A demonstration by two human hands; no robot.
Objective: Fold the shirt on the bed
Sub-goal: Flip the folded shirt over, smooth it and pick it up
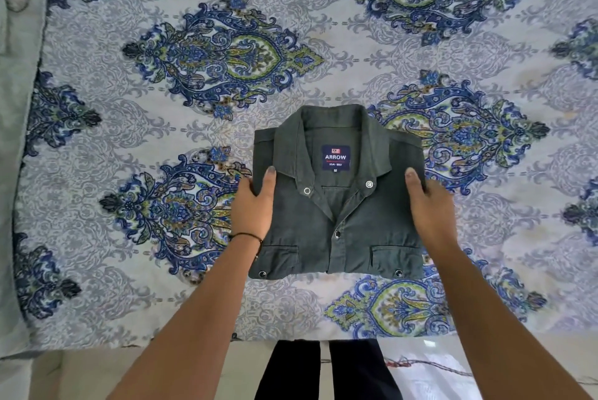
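A dark green snap-button shirt [336,225] lies on the bed as a compact folded rectangle, collar away from me, with a navy brand label showing inside the neck and two chest pockets along its near edge. My left hand [254,205] grips the shirt's left edge, thumb on top and fingers tucked under. My right hand [427,202] holds the right edge the same way. Both forearms reach in from the bottom of the view.
The bed is covered by a sheet [161,127] printed with blue and green paisley medallions. Its near edge runs just below the shirt, with pale floor [453,373] and my dark trousers beneath. A pale pillow or folded cloth [16,43] lies along the left side.
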